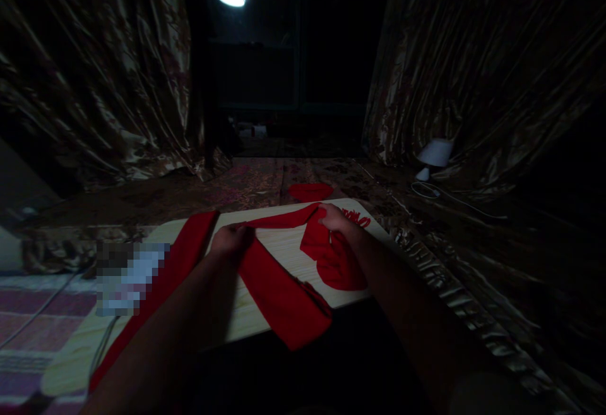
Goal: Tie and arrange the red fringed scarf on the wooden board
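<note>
My left hand (230,238) is closed on a long strip of red cloth (284,295), whose wide end hangs over the near edge of the board. A narrow stretch of the cloth runs taut across to my right hand (332,218), which pinches it near the board's far side. Below my right hand lies more red fabric (343,266) in a loose, folded heap. To the left, a separate-looking red strip (187,251) crosses the board at a slant, partly hidden by my left forearm. Both hands are just above the light wooden board (279,251).
Behind the board a red piece (310,192) lies on the patterned cover. Red threads (355,217) sit at the board's far right corner. A blurred-out device with a cable is at left. A small white lamp (435,153) stands at right by curtains (454,55).
</note>
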`<state>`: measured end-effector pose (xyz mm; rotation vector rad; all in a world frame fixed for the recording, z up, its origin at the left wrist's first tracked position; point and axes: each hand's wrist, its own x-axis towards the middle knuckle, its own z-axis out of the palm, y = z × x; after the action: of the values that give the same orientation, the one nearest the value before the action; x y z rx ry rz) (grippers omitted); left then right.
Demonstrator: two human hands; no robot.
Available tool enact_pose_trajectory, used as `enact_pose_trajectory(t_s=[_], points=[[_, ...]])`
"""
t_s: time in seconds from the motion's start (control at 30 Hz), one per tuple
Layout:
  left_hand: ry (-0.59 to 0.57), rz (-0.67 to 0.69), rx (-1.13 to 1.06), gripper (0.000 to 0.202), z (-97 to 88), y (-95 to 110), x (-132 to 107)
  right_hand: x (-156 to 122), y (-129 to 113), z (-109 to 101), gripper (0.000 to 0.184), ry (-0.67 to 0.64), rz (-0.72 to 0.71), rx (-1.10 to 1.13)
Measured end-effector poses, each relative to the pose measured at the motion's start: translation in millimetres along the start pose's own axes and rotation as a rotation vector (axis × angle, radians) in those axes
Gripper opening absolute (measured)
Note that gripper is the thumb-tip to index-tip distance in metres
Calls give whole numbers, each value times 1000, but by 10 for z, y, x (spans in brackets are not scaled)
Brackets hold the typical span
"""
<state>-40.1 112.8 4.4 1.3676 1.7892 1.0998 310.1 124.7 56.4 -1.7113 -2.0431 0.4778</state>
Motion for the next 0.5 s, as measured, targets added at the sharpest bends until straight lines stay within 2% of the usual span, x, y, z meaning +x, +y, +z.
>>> enact_pose_trajectory(t_s=[0.07, 0.13, 0.2, 0.37, 0.4, 0.5], points=[[3, -45, -91, 32, -4, -13, 30, 20, -41, 15, 61, 129, -28, 5], [2, -82, -188, 34, 5, -28, 38, 34, -84, 45, 65, 180, -37, -24], [3, -100, -263, 34, 23, -42, 37, 41, -112, 83, 69, 160, -36, -46], [0, -130, -349, 40, 48, -40, 49, 48, -106, 130, 68, -7, 11, -72], [-1, -134, -356, 41, 44, -27, 52, 53, -100, 125, 68, 1, 11, -65], [41, -96, -327, 43, 22, 21, 45, 73, -79, 92, 70, 133, -41, -34]])
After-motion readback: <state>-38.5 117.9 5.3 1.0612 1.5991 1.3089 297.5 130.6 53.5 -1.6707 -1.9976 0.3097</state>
